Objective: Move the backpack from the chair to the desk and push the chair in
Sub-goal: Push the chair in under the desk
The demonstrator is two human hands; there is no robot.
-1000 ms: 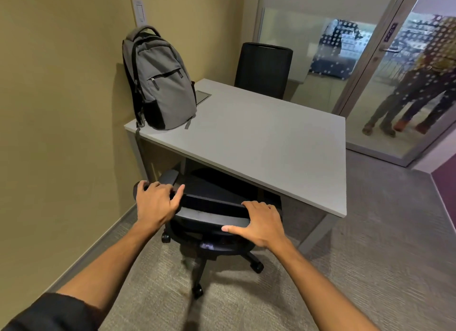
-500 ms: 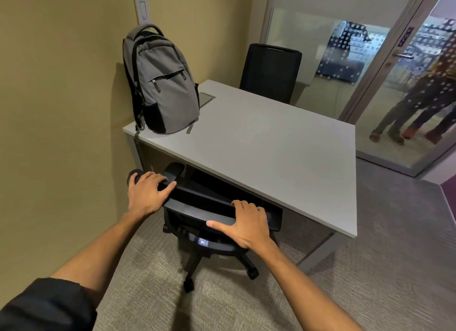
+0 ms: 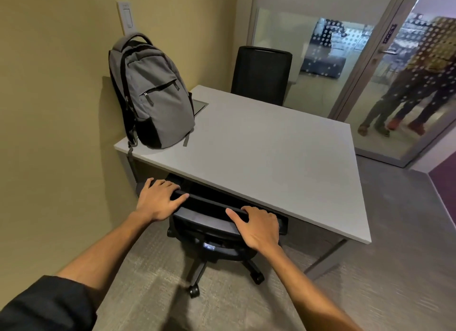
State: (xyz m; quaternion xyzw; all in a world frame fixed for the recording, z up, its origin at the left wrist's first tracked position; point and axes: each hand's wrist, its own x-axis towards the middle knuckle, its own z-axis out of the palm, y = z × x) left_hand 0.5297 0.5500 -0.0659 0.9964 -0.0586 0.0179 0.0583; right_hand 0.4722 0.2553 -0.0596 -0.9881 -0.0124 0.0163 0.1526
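Pushing the chair [image 3: 207,208] under the counter's [image 3: 271,158] near edge, left grip [image 3: 158,200] and right grip [image 3: 257,226] curled over its backrest, backpack [image 3: 155,96] on the near-left corner; next, probably one last forward shove.

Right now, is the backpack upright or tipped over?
Upright: the backpack stands on its base at the desk's left corner, carry handle at the top.

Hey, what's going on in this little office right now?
A person grips the backrest top of a black wheeled office chair with the left hand and the right hand; its seat is already under the pale grey desk. A grey fabric backpack stands upright on the desk's corner by the yellow wall. A second black chair sits at the far side.
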